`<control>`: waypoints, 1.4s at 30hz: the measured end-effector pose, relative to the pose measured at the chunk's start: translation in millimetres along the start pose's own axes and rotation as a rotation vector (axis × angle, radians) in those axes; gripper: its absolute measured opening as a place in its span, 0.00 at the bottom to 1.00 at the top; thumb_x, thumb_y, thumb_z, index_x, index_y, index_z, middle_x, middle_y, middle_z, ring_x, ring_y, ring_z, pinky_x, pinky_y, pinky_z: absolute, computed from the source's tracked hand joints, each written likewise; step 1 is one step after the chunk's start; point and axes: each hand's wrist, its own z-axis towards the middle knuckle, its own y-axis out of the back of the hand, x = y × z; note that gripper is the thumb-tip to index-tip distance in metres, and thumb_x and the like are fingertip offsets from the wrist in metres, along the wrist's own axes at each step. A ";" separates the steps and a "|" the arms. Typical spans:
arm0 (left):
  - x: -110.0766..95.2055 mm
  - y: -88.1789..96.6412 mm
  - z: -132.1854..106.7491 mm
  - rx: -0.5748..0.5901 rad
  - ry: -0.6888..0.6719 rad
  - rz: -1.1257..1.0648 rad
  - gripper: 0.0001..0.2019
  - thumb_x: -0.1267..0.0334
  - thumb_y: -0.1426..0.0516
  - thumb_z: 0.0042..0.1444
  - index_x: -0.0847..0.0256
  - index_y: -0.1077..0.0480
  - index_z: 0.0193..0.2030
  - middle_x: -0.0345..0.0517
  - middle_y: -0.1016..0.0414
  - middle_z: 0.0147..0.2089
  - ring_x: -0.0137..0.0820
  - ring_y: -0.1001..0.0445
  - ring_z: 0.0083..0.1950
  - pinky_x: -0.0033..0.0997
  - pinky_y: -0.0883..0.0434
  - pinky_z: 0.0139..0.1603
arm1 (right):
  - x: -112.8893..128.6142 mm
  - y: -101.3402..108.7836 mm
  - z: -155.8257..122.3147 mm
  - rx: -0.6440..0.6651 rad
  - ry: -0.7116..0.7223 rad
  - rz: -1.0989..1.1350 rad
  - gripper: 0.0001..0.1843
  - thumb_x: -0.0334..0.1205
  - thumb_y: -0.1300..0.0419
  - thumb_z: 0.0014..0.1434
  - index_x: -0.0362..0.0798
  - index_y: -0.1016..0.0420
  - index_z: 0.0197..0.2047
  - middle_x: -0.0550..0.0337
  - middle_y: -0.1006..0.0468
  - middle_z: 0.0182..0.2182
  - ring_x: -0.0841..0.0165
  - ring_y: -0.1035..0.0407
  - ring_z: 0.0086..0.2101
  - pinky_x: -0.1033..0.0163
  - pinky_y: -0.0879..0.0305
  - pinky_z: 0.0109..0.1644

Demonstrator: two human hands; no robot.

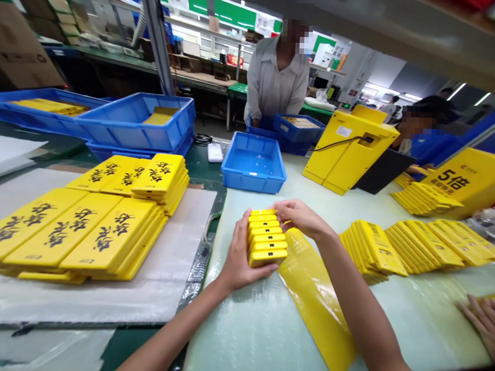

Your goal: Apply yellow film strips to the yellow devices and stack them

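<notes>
The left hand (242, 256) and right hand (299, 218) clench a stack of yellow plastic slabs (266, 238) in a closed grip, hiding both its ends.

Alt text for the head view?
The left hand and right hand grip a stack of small yellow plastic cases over a pale workbench, beside a long yellow sheet. Black-lettered yellow panels lie piled left, blue plastic trays behind.

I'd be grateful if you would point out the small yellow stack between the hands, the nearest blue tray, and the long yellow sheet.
Small yellow stack (267, 238): head view, middle of stack.
Blue plastic tray (252, 181): head view, front wall.
Long yellow sheet (316, 303): head view, its middle.
</notes>
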 end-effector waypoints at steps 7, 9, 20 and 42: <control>-0.6 2.4 2.5 0.012 -0.002 0.055 0.65 0.38 0.28 0.51 0.50 0.64 0.84 0.62 0.47 0.79 0.62 0.43 0.79 0.68 0.39 0.77 | -4.8 19.8 -17.8 -0.280 0.172 -0.128 0.18 0.49 0.31 0.61 0.42 0.15 0.44 0.53 0.14 0.35 0.69 0.20 0.33 0.69 0.26 0.36; -0.4 2.8 2.9 0.012 -0.005 0.066 0.65 0.38 0.28 0.51 0.49 0.64 0.84 0.62 0.48 0.80 0.62 0.43 0.80 0.67 0.39 0.77 | -11.4 30.3 -27.2 -0.382 0.079 -0.324 0.16 0.45 0.37 0.66 0.41 0.14 0.44 0.52 0.14 0.35 0.69 0.20 0.31 0.69 0.28 0.34; -1.2 3.5 2.5 0.019 -0.003 0.097 0.66 0.36 0.29 0.52 0.50 0.66 0.84 0.64 0.46 0.79 0.61 0.40 0.78 0.65 0.36 0.76 | -103.9 23.0 -50.9 -0.706 -0.288 -0.913 0.17 0.26 0.41 0.64 0.42 0.10 0.46 0.45 0.12 0.45 0.59 0.19 0.48 0.64 0.33 0.51; -5.8 1.1 -1.3 0.013 -0.031 0.087 0.65 0.36 0.29 0.52 0.50 0.66 0.84 0.63 0.48 0.80 0.61 0.42 0.79 0.65 0.39 0.78 | -103.5 15.1 -47.4 -0.664 -0.385 -1.110 0.08 0.35 0.32 0.66 0.40 0.13 0.44 0.40 0.15 0.46 0.55 0.20 0.47 0.60 0.36 0.45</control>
